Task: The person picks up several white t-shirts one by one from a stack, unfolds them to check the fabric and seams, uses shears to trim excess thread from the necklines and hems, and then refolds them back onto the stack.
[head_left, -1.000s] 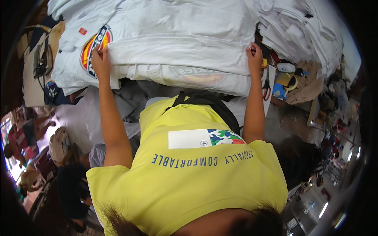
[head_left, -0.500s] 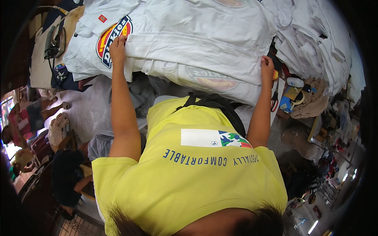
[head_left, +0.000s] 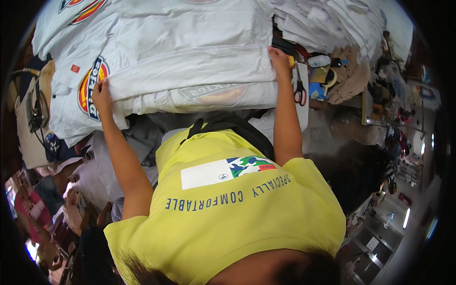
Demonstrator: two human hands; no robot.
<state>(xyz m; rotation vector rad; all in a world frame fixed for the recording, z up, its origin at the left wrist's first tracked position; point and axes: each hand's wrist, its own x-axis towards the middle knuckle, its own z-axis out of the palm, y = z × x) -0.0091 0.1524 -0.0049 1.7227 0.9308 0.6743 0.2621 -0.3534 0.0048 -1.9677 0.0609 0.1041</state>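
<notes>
The stack of white printed shirts (head_left: 180, 52) covers the table ahead of the person in the yellow shirt (head_left: 228, 213). The top folded white shirt (head_left: 190, 78) lies along the near edge. The left hand (head_left: 100, 92) pinches its left end; the right hand (head_left: 278, 59) grips its right end. Keep both ends level and taut so the fold stays straight, clear of the scissors (head_left: 300, 92) beside the right wrist.

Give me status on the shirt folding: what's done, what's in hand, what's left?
Done: white shirt lies flat on the pile, its near edge turned into a long fold. In hand: left hand and right hand grip that fold's two ends. Left: the printed end isn't folded in; the heap of white shirts looks unsorted.
</notes>
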